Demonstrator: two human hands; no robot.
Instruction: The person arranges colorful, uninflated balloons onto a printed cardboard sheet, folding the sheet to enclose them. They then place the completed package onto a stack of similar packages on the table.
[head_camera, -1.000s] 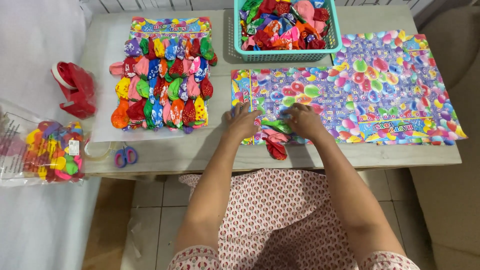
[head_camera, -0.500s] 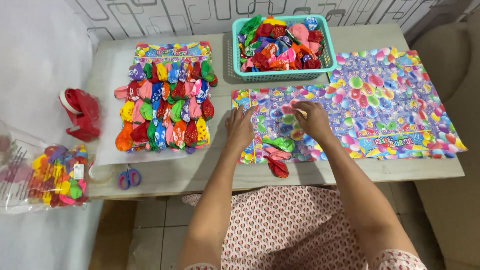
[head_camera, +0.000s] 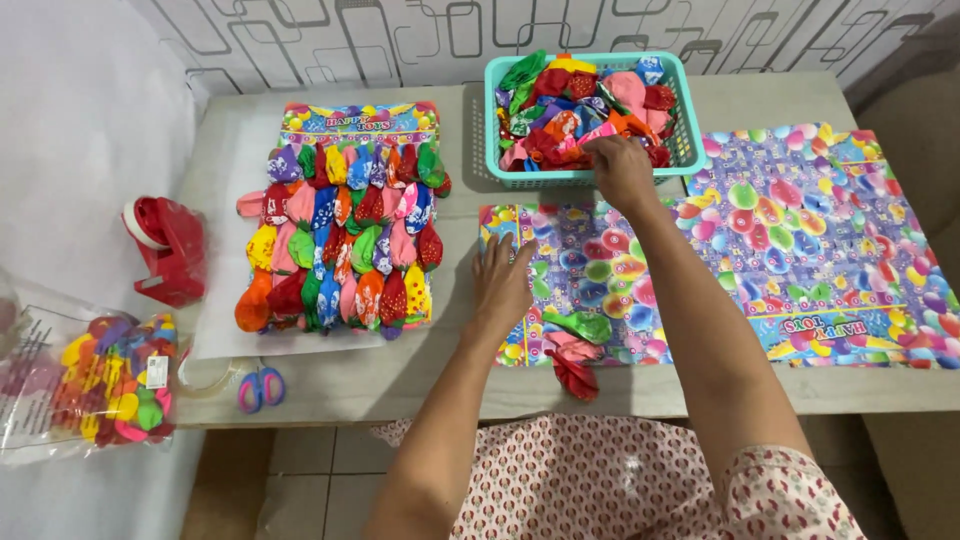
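My right hand (head_camera: 620, 170) reaches into the teal basket (head_camera: 682, 110) of loose coloured balloons and its fingers close among them; what it grips is hidden. My left hand (head_camera: 500, 285) lies flat and open on the left part of a colourful printed card sheet (head_camera: 800, 250). A green balloon (head_camera: 585, 325), a pink balloon (head_camera: 568, 347) and a red balloon (head_camera: 575, 378) hang at that sheet's near edge. To the left lies a second card (head_camera: 345, 215) fully covered with rows of balloons.
A red tape dispenser (head_camera: 170, 248) stands at the table's left end. Small scissors (head_camera: 260, 388) lie near the front edge. A clear bag of balloons (head_camera: 105, 385) sits at the far left. A patterned wall (head_camera: 400, 40) runs behind the table.
My right hand left the balloons on the sheet and moved up into the basket. My left hand stayed on the sheet. The camera tilted up, showing the whole basket.
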